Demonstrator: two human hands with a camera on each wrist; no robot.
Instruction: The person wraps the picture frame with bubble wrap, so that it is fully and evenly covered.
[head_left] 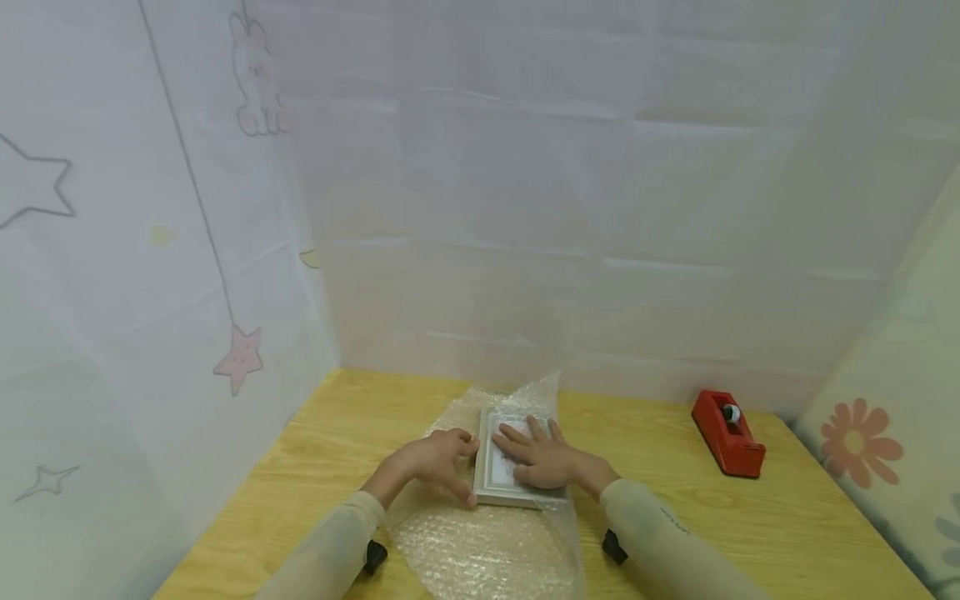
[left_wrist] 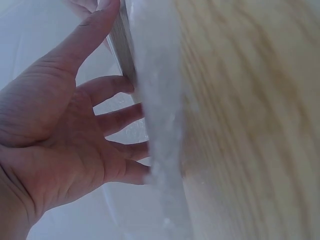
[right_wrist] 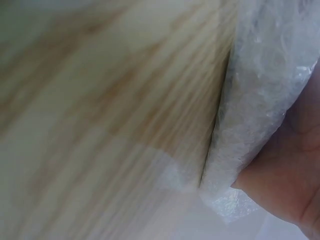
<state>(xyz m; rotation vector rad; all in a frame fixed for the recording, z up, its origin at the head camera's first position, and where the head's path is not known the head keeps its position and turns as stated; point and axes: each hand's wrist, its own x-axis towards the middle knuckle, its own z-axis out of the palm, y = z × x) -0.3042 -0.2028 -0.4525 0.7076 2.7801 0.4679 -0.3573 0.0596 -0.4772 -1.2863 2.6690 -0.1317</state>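
Observation:
A silvery picture frame (head_left: 517, 500) lies face up on a sheet of bubble wrap (head_left: 487, 554), whose right part is folded over the frame's right side. My right hand (head_left: 551, 462) rests with spread fingers on the frame's front, over the folded wrap. In the right wrist view, the wrapped edge (right_wrist: 260, 95) stands beside the palm. My left hand (head_left: 437, 460) is at the frame's left edge, its thumb by the lower corner and its fingers higher up. The left wrist view shows those fingers (left_wrist: 117, 120) extended to the frame's side (left_wrist: 121, 47), with wrap along it.
A red tape dispenser (head_left: 729, 435) with a small roll stands at the right of the wooden table (head_left: 315, 475). Pale printed sheets (head_left: 525, 208) hang behind the table and at both sides. Black straps (head_left: 613, 547) show at the wrists.

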